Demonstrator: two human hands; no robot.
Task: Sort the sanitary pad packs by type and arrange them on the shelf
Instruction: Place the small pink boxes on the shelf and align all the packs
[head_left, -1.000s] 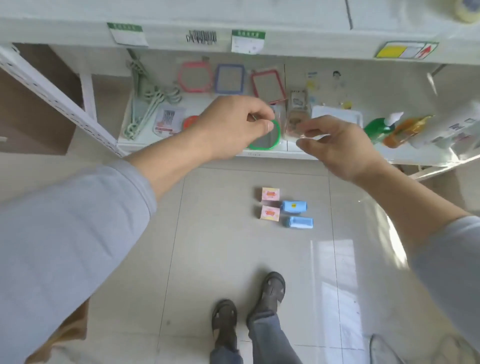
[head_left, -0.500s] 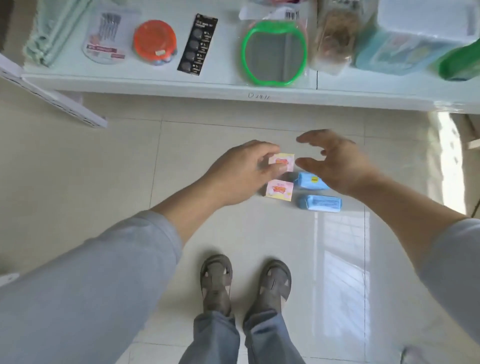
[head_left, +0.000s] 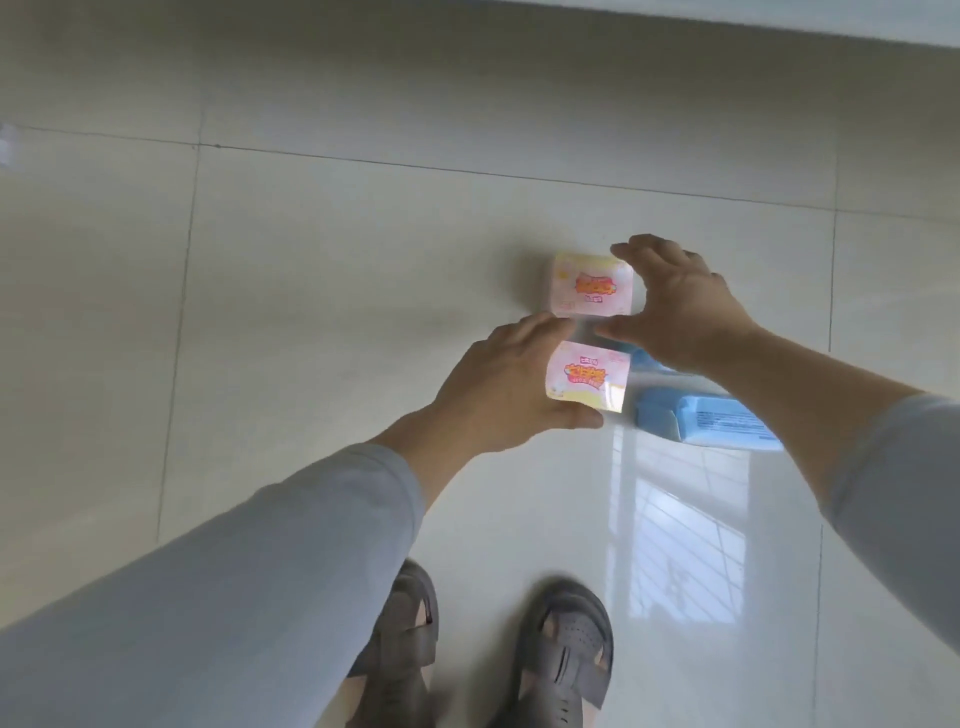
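1. Here, the glossy cream tiled floor (head_left: 260, 312) is carrying every pack, and a grey-sleeved left arm is reaching in from the lower left.
2. The left hand (head_left: 498, 389) is spreading around the nearer pink-and-yellow square sanitary pad pack (head_left: 587, 376), fingers over its far edge and thumb under its near edge; whether it is gripping or only touching, I cannot tell.
3. Just beyond, the farther pink-and-yellow square sanitary pad pack (head_left: 592, 286) is lying flat on the floor.
4. The right hand (head_left: 675, 312) is arching over that farther pack's right side, fingers and thumb apart, thumb by its near edge.
5. To the right, a light blue oblong sanitary pad pack (head_left: 711, 423) is lying beside the nearer pink pack, partly under the right forearm.
6. Below, two grey perforated sandals (head_left: 561, 660) are standing on the floor.
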